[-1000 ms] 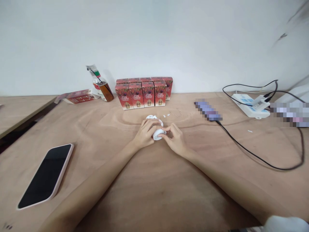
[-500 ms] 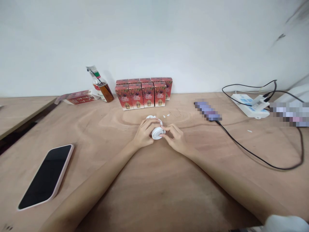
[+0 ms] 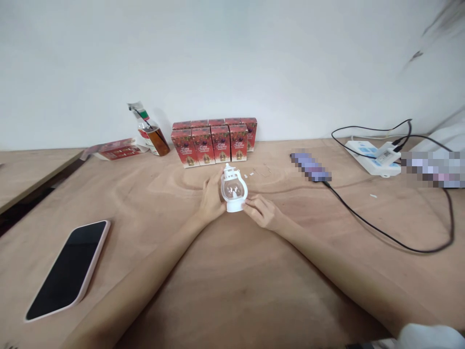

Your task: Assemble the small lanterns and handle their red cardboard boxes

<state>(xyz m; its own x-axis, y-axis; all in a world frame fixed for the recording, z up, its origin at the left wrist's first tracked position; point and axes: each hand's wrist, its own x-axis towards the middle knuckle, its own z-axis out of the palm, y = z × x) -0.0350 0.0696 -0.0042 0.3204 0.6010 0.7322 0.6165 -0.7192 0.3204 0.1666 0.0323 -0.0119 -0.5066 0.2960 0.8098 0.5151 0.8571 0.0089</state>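
Wooden tabletop [image 3: 232, 271]: white lantern [image 3: 234, 204] between left fingers [image 3: 217, 181], right fingers [image 3: 255, 203].

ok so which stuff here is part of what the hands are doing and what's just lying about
Belongs:
white lantern, held by left hand and right hand
red boxes, perhaps

Lying about, it seems:
black-screened phone
bottle
power strip
pixelated phone

The light is soft on the wall [image 3: 232, 63]; the near worktop [image 3: 232, 291] is darker. Edges look stretched, small print on the boxes [image 3: 220, 145] is blurred, and two patches [image 3: 311, 167] at right are pixelated.
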